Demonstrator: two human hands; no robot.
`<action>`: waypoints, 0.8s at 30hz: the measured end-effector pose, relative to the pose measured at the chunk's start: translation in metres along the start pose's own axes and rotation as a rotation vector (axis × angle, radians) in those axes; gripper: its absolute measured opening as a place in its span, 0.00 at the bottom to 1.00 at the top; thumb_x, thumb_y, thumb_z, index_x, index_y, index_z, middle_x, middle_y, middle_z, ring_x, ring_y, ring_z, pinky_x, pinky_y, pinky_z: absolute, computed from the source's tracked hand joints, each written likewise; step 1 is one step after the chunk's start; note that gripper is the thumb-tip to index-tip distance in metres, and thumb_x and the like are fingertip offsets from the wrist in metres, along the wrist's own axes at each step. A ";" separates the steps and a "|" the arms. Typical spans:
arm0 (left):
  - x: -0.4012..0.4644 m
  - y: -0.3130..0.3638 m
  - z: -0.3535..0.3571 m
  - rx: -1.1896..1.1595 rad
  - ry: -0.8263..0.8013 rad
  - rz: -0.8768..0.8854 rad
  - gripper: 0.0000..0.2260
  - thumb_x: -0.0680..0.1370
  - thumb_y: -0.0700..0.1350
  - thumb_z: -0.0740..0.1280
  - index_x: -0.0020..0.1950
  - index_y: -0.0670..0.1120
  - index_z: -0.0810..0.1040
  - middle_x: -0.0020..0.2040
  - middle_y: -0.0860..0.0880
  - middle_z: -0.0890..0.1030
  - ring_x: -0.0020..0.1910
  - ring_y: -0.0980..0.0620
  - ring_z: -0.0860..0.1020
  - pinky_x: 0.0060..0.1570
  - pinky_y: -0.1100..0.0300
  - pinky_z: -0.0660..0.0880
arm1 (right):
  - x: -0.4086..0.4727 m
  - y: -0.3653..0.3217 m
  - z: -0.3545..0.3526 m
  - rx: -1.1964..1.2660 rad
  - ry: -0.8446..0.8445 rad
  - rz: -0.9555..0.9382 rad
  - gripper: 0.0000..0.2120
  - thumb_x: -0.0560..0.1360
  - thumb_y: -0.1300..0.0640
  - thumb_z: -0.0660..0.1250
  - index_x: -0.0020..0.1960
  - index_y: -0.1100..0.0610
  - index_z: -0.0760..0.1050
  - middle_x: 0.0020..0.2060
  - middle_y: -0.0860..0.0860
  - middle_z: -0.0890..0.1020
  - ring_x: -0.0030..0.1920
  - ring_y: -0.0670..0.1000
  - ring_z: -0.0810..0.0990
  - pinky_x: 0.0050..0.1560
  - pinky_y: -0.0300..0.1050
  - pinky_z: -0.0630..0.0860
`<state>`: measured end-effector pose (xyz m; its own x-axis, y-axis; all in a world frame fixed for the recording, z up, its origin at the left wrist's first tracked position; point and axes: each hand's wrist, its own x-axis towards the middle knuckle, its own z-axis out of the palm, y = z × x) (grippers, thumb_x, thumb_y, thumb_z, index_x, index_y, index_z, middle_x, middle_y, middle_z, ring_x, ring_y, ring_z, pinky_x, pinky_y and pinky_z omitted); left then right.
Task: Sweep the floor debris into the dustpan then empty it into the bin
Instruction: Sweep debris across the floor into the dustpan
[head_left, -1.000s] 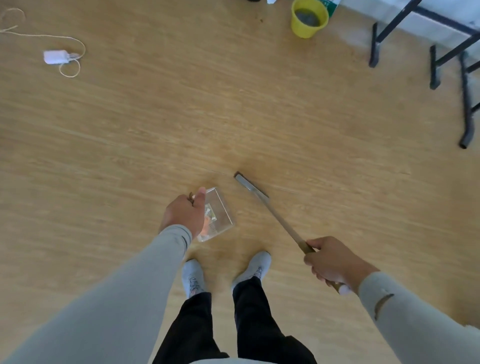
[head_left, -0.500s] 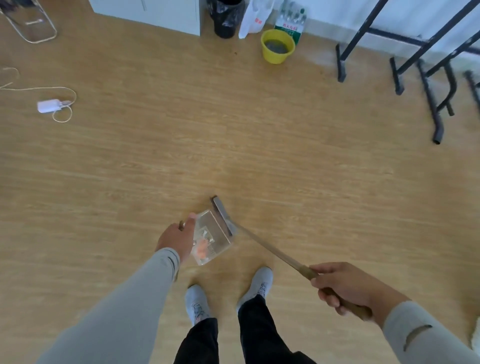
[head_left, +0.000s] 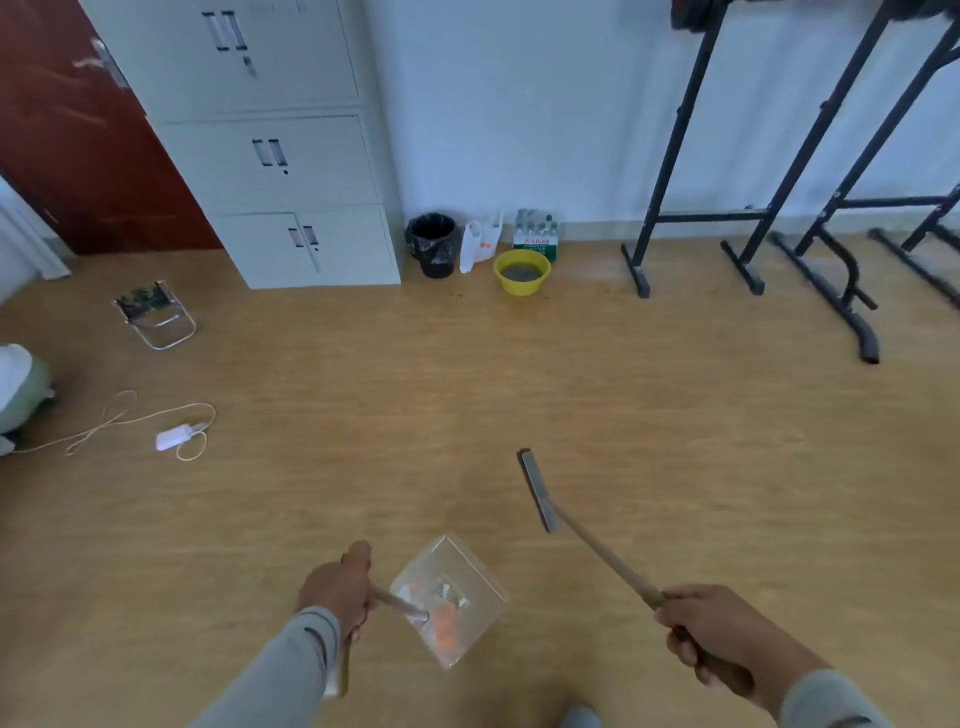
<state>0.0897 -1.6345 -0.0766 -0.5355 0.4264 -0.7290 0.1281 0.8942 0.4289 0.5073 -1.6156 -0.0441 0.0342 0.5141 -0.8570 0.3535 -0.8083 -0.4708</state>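
My left hand grips the handle of a clear plastic dustpan, which is lifted off the floor. Orange and pale scraps of debris lie inside it. My right hand holds the wooden handle of a small broom, whose dark head hangs above the wooden floor, to the right of the dustpan and apart from it. A black-lined bin stands far ahead by the wall, next to the grey cabinet.
A grey metal cabinet stands at the back left. A yellow basin, a white bag and a pack of bottles sit beside the bin. Black metal racks stand at right. A folding stool and a charger with cord lie at left.
The view has tilted up from the floor to the wall and bin. The dustpan has been raised off the floor, and the broom head has swung away from it to the right.
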 end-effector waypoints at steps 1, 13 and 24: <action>-0.007 0.009 -0.002 -0.041 0.014 0.007 0.30 0.82 0.60 0.58 0.31 0.39 0.76 0.25 0.43 0.74 0.20 0.49 0.68 0.32 0.57 0.70 | 0.004 -0.006 -0.010 0.008 -0.001 -0.009 0.07 0.78 0.67 0.65 0.55 0.67 0.79 0.26 0.59 0.73 0.22 0.52 0.67 0.23 0.40 0.63; -0.046 0.123 0.032 -0.412 0.112 0.138 0.25 0.85 0.58 0.57 0.42 0.38 0.76 0.32 0.38 0.79 0.22 0.48 0.66 0.25 0.60 0.66 | 0.030 -0.057 -0.081 0.093 0.044 -0.191 0.06 0.80 0.62 0.64 0.51 0.63 0.78 0.28 0.56 0.79 0.25 0.50 0.73 0.23 0.39 0.66; 0.051 0.250 0.062 -0.316 0.061 0.151 0.30 0.84 0.61 0.57 0.42 0.36 0.80 0.25 0.42 0.78 0.17 0.49 0.66 0.23 0.59 0.69 | 0.109 -0.123 -0.095 0.138 0.058 0.107 0.10 0.80 0.59 0.64 0.53 0.67 0.77 0.28 0.55 0.77 0.23 0.50 0.71 0.25 0.41 0.67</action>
<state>0.1462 -1.3808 -0.0399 -0.5805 0.5331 -0.6155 -0.0495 0.7314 0.6802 0.5563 -1.4331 -0.0601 0.1199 0.4355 -0.8922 0.2138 -0.8889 -0.4052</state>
